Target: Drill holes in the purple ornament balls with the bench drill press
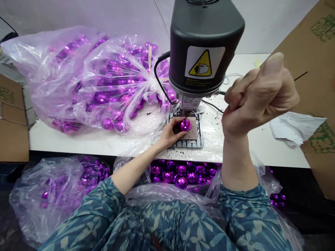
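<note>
My left hand (171,134) holds a shiny purple faceted ball (185,125) between thumb and fingers. The ball rests over a brown board (193,134) on a slotted metal base plate (201,141), directly beneath the spindle of a black-headed drill press (201,24). Whether the spindle touches the ball, I cannot tell. My right hand (261,92) is raised at the right of the machine, closed in a fist. What lies inside that fist is hidden; a thin dark rod (300,76) shows just beyond it.
A large tied plastic bag (86,80) of purple balls covers the table's left side. An open bag of similar balls (181,181) sits below the table edge, with another bag (52,195) at left. Cardboard (321,104) and white paper (295,127) stand right. Dark shavings surround the base.
</note>
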